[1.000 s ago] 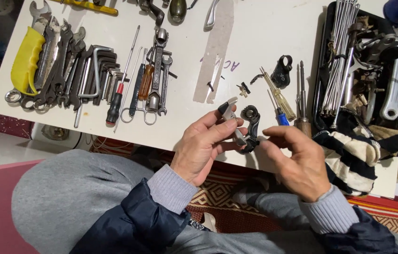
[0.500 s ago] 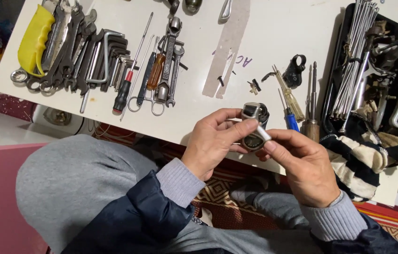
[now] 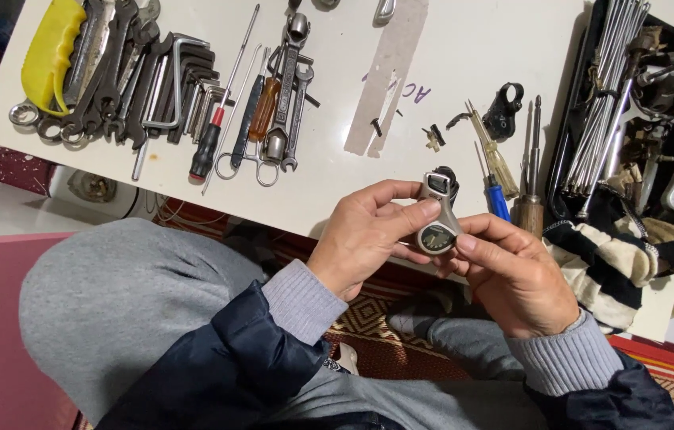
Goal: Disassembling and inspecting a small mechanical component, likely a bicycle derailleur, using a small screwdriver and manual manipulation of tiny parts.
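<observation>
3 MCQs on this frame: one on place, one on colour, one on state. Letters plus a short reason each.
1. Where does the yellow-handled tool lie on the white table?
A. far left end
B. centre, by the tape strip
C. far right, in the black tray

2. What colour is the handle of the small screwdriver just beyond the right hand?
A. red
B. blue
C. green

3. How is the small grey metal part with a round dark face held?
A. lying loose on the table
C. in the left hand alone
B. pinched between both hands, off the table

Answers:
1. A: it sits at the left end, beside the row of wrenches.
2. B: its handle shows blue next to the right fingers.
3. B: the left hand and the right hand both have fingertips on it, in front of the table edge.
</observation>
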